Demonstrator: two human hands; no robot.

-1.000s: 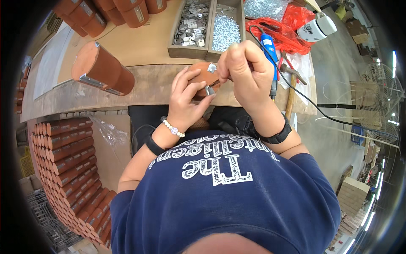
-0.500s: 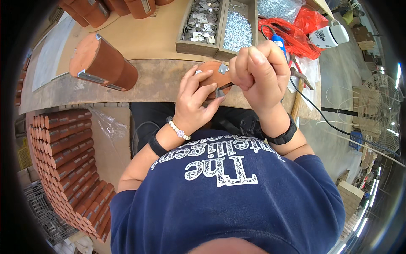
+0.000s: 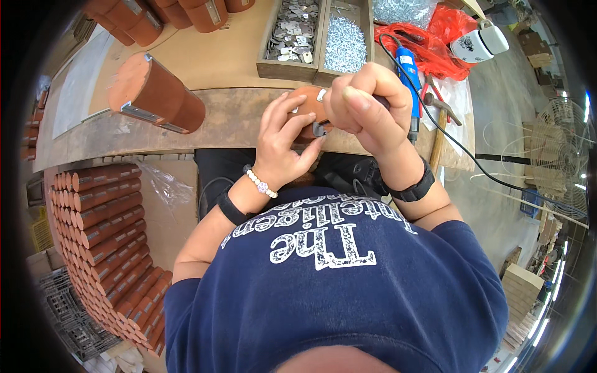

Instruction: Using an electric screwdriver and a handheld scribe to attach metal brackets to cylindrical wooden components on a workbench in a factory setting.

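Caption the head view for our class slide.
Left hand steadies a reddish cylinder at a workbench; right hand grips a slim dark tool.

This is a workshop or factory floor: a wooden workbench (image 3: 239,121) carries open bins (image 3: 287,70) of metal plates (image 3: 297,34) and silvery fasteners (image 3: 345,46), with a hammer (image 3: 439,140) and blue power tool (image 3: 408,68) near its right end. Many alike reddish-brown cylinders (image 3: 109,239) lie stacked near its left front edge; a large fan (image 3: 553,158) stands beyond its right end.
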